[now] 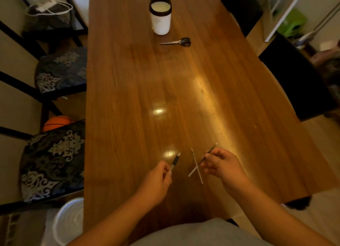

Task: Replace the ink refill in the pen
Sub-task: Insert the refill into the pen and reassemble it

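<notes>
My left hand (156,179) grips the pen barrel (175,161), a dark tube with a pale tip that points up and away over the table. My right hand (219,163) pinches a thin dark refill (211,150) whose point sticks out to the upper right. Between my hands a second thin pale refill (196,165) lies on the wooden table (165,98), and the lower end of the held refill crosses it. Both hands hover low over the near part of the table.
A white cup with a dark rim (160,16) stands at the far end, and scissors (177,42) lie just in front of it. Chairs with patterned cushions (53,161) line the left side. A white bucket (69,221) and an orange ball (56,122) sit on the floor.
</notes>
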Tool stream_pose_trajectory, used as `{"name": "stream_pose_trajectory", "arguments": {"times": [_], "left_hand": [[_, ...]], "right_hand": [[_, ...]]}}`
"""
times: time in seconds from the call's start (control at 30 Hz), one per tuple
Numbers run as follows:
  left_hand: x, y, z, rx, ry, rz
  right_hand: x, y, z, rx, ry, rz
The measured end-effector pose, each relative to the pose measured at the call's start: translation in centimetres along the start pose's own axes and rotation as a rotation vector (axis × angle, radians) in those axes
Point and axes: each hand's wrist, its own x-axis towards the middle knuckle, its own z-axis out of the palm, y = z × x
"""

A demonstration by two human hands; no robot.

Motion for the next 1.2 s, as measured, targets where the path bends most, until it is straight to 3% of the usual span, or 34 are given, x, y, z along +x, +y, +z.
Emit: {"name": "stream_pose_trajectory", "arguments": {"times": [0.1,0.43,1.03,1.2], "left_hand": [[-1.4,0.7,-0.7,-0.151,-0.024,0.033],[-3.9,3.3,1.3,-0.283,0.033,0.091],[-4.8,7.8,4.8,-0.229,0.130,0.146],[-4.3,8.2,5.2,-0.180,0.183,0.136]], "right_hand": [[-0.4,-1.0,-0.1,0.082,0.011,-0.019],[-0.1,-5.4,-2.4,0.231,-0.066,-0.112],[0.4,-5.9,-7.4,0.229,-0.210,-0.047],[0.6,-6.8,-7.9,0.131,-0.212,-0.199]]}}
